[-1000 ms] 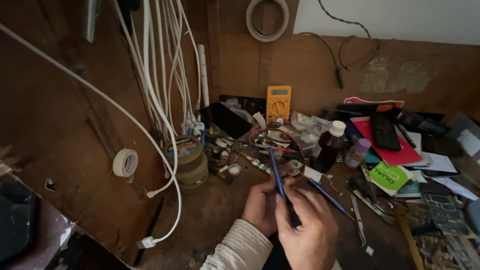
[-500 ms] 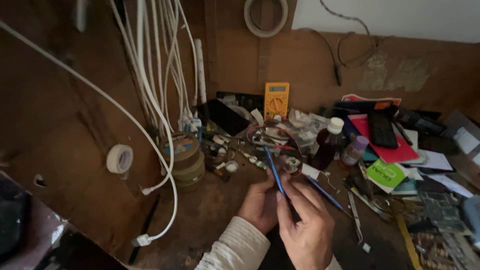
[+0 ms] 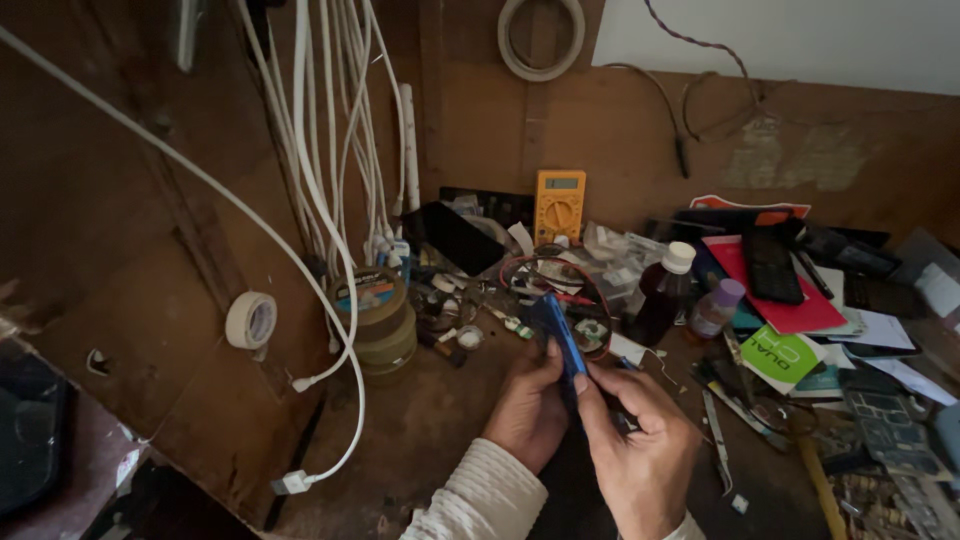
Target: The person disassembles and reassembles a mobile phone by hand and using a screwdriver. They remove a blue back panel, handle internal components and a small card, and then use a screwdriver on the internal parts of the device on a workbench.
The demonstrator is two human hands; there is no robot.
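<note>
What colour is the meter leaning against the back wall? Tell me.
Yellow meter, in the head view.

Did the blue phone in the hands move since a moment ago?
No. The blue phone remains between the hands, its top just below the yellow multimeter, as before; only the camera shifted slightly.

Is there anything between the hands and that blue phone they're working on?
Nothing visible. The left hand and right hand both hold the blue phone directly, edge-up above the workbench. The clutter, such as the dark bottle and the tape rolls, sits behind it.
</note>
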